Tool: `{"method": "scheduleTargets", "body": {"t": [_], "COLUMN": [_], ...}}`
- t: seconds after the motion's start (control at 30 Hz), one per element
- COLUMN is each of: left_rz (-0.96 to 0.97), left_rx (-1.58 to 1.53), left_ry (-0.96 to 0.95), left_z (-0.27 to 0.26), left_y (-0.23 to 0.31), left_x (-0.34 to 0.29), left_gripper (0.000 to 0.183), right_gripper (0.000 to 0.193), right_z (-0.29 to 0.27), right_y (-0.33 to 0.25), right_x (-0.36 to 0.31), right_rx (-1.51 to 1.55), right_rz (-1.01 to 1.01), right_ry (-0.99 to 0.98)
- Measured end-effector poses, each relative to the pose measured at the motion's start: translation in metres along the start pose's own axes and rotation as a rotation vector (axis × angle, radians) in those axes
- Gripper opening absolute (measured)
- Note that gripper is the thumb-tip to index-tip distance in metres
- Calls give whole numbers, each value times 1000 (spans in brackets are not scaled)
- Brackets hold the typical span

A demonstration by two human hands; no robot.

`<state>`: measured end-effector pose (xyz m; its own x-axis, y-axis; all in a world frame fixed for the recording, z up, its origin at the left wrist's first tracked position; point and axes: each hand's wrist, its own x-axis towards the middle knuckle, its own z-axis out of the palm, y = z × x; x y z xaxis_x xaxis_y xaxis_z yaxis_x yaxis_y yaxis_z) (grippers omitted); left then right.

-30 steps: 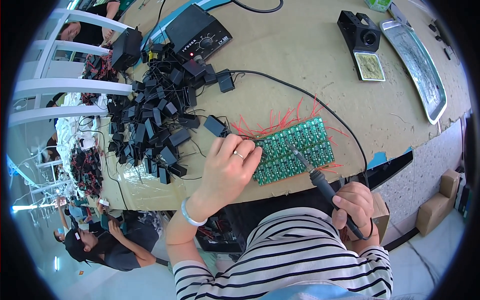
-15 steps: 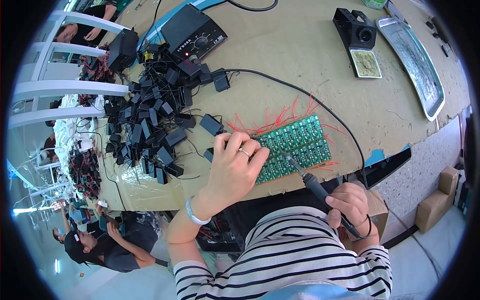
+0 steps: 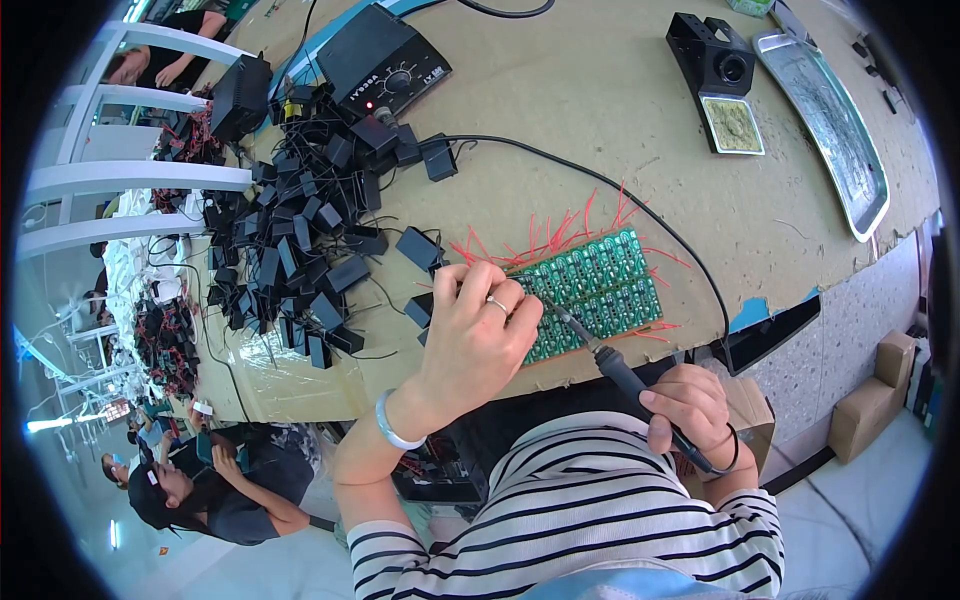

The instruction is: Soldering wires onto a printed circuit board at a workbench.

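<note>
A green panel of small circuit boards (image 3: pixel 600 280), with red wires (image 3: pixel 555 232) sticking out along its edges, lies tilted on the bench in front of me. My right hand (image 3: pixel 690 405) is closed around the dark handle of a soldering iron (image 3: pixel 625 375). The iron's metal tip reaches the panel's left part, close to my left fingertips. Over the panel's left end, my left hand (image 3: pixel 480 335) is bent with thumb and fingers brought together; what they pinch is hidden. Beside that hand lies a black box (image 3: pixel 418 248) with thin leads.
Many black boxes with wires (image 3: pixel 300 230) are heaped at the left. Behind them stands a soldering station (image 3: pixel 385 65), its cable (image 3: pixel 560 155) curving around the panel. An iron stand (image 3: pixel 710 55) and a metal tray (image 3: pixel 825 130) sit far right. Other people are at the left.
My left hand has shifted slightly right over the panel. The soldering iron's tip has moved a little left and up, closer to my left fingertips.
</note>
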<state>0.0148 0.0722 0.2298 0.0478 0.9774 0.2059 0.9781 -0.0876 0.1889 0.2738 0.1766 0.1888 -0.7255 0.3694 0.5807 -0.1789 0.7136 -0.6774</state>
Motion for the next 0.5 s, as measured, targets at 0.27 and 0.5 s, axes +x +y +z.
{"method": "scheduleTargets", "body": {"t": [0.27, 0.5], "left_rz": [0, 9], "left_rx": [4, 17], "left_ry": [-16, -2], "left_z": [0, 3], "left_y": [0, 1], "left_x": [1, 0], "left_gripper": [21, 22], "right_gripper": [17, 36], "right_z": [-2, 4], "right_y": [4, 8], "right_x": [5, 1], "right_rx": [-26, -101], "right_rz": [-80, -246], "right_ry": [-44, -48]}}
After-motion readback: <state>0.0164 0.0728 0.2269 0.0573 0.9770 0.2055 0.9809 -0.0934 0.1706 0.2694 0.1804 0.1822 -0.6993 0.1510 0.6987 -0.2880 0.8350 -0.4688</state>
